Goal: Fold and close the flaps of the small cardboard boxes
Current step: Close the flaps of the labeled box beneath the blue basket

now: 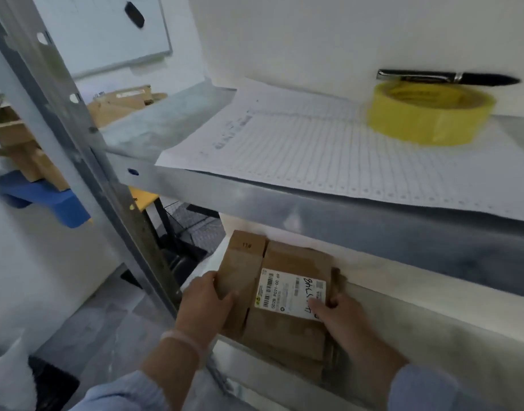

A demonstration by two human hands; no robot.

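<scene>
A stack of flat brown cardboard boxes (287, 330) lies on the lower shelf (403, 295) of a metal rack. The top one carries a white barcode label (287, 292) with handwriting. Beside it on the left sits a narrower brown box (243, 271) marked with a number. My left hand (204, 304) grips the left side of the narrow box, thumb on top. My right hand (343, 318) holds the right edge of the labelled box, thumb pressing on the label's corner.
The upper shelf (213, 185) holds a lined printed sheet (314, 149), a yellow tape roll (427, 114) and a black pen (450, 77) lying on the roll. A slanted metal rack post (86, 149) stands at left. More cardboard boxes (20, 143) rest on a blue stool (41, 197) beyond it.
</scene>
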